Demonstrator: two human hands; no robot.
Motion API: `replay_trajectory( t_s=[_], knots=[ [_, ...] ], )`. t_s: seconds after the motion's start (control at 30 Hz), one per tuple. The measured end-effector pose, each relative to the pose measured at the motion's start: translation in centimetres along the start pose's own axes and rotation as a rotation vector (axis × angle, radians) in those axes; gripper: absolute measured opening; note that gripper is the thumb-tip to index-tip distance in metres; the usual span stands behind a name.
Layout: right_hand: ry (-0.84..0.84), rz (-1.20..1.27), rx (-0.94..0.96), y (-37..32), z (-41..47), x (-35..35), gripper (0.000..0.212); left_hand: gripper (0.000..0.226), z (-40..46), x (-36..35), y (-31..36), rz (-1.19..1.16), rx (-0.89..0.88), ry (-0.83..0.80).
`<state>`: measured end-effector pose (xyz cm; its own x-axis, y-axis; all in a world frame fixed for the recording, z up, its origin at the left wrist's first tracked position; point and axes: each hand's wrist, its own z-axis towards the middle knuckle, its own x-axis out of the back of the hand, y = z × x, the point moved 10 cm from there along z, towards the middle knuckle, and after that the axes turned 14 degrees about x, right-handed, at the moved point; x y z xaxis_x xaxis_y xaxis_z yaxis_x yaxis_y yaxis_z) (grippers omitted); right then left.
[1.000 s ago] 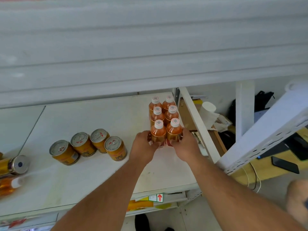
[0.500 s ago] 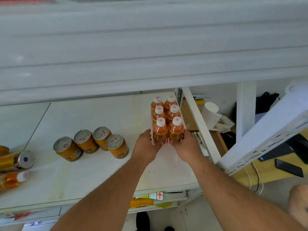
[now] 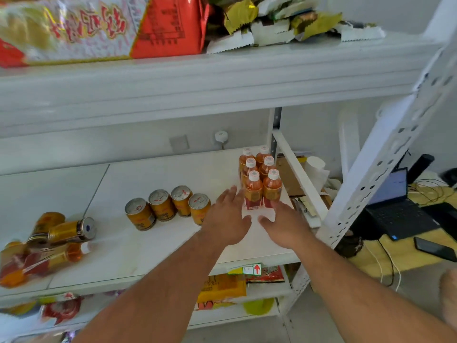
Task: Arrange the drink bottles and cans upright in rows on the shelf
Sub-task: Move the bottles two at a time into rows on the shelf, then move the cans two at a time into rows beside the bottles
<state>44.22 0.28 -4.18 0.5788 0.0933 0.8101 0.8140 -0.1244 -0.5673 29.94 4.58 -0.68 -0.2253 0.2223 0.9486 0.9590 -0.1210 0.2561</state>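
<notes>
Several orange drink bottles with white caps point(image 3: 261, 179) stand upright in two rows at the right end of the white shelf point(image 3: 173, 243). My left hand point(image 3: 226, 219) and my right hand point(image 3: 284, 225) hover just in front of the front pair, fingers spread, holding nothing. Several yellow cans point(image 3: 168, 206) stand upright in a row to the left of my hands. At the shelf's far left, a pile of cans point(image 3: 66, 230) and bottles point(image 3: 47, 261) lies on its side.
A white upper shelf point(image 3: 197, 90) carries snack bags point(image 3: 99, 28). A perforated white upright point(image 3: 385, 169) and a diagonal brace point(image 3: 299, 177) bound the right end. A laptop point(image 3: 395, 209) and cables sit beyond it. Packets fill the lower shelf point(image 3: 222, 290).
Both hands have let go of the front two bottles and drawn back toward me, fingers opening. The camera has tilted up, showing the upper shelf.
</notes>
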Motion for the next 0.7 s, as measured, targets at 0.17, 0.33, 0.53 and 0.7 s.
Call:
replay_trajectory(
  t_s=[0.17,0.33,0.53,0.7],
  knots=[
    [0.001,-0.160,0.071,-6.9,-5.9,-1.2,0.073,0.072,-6.8,2.3,-5.1,0.074,-0.063,0.078],
    [-0.021,-0.193,0.112,-10.7,-8.8,-2.8,0.079,0.072,-10.9,3.2,-9.1,0.059,-0.058,0.070],
    [-0.080,-0.290,0.161,-14.7,-12.6,-4.9,0.079,0.076,-15.5,3.8,-13.0,0.111,-0.001,0.072],
    [-0.109,-0.335,0.203,-16.6,-14.4,-6.1,0.079,0.076,-17.9,4.5,-14.4,0.127,0.058,0.081]
  ],
)
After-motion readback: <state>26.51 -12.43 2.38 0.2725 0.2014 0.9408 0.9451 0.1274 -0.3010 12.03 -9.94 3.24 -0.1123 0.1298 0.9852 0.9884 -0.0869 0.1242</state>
